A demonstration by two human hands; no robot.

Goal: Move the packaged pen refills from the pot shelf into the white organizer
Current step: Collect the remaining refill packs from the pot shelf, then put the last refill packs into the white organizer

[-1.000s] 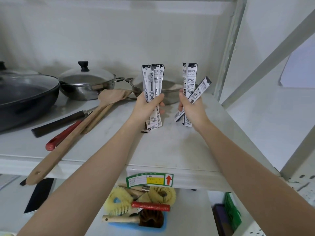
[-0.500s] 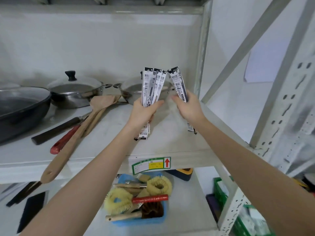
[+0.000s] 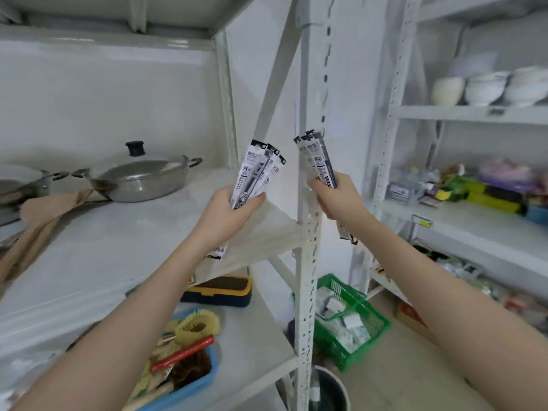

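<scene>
Carrying step: left grip and right grip each pinch refills, clear of the shelf. Next, I judge, find the organizer, unseen here.

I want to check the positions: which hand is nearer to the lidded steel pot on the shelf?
Left. The left hand holds refill packets just right of the lidded steel pot; the right hand is farther right, beyond the shelf's white upright post.

Print on the refill packets in my left grip, too blurred to read, likewise those in my right
</scene>
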